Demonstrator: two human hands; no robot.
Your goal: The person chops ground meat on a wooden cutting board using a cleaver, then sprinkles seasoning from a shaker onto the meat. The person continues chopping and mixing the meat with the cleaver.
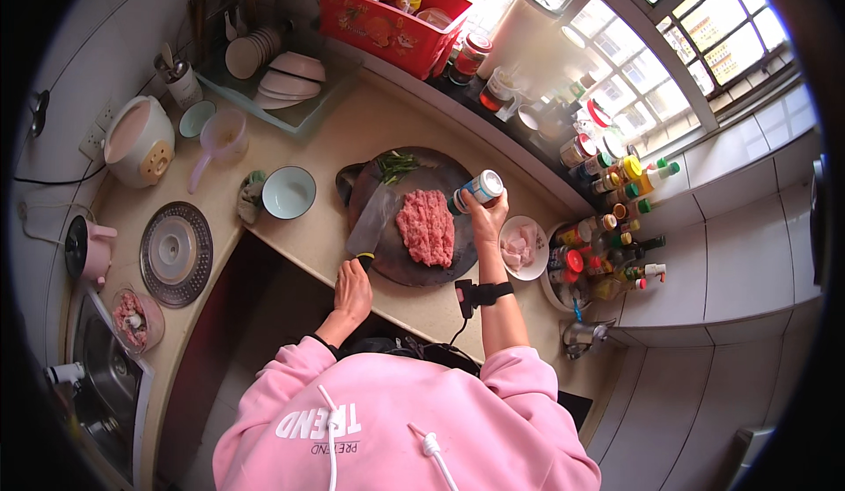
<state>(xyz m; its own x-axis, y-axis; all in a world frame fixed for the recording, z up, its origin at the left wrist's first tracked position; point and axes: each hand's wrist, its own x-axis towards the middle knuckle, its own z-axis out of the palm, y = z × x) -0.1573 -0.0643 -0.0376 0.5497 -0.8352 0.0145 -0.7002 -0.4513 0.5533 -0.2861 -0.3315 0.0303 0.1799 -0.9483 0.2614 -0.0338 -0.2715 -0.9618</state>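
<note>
My right hand grips a seasoning jar, tilted over the right side of a round dark cutting board. A slab of minced meat with lengthwise grooves lies on the board. My left hand is closed around the black handle of a cleaver, whose broad blade rests on the board left of the meat. Chopped green onions lie near the board's far edge. Just right of my right forearm is a white plate with pieces of raw meat. Whether anything falls from the jar cannot be seen.
A light blue bowl and a cloth sit left of the board. Bottles and jars crowd the right side. A red basket stands on the sill behind. Further left are a perforated lid and a container of minced meat.
</note>
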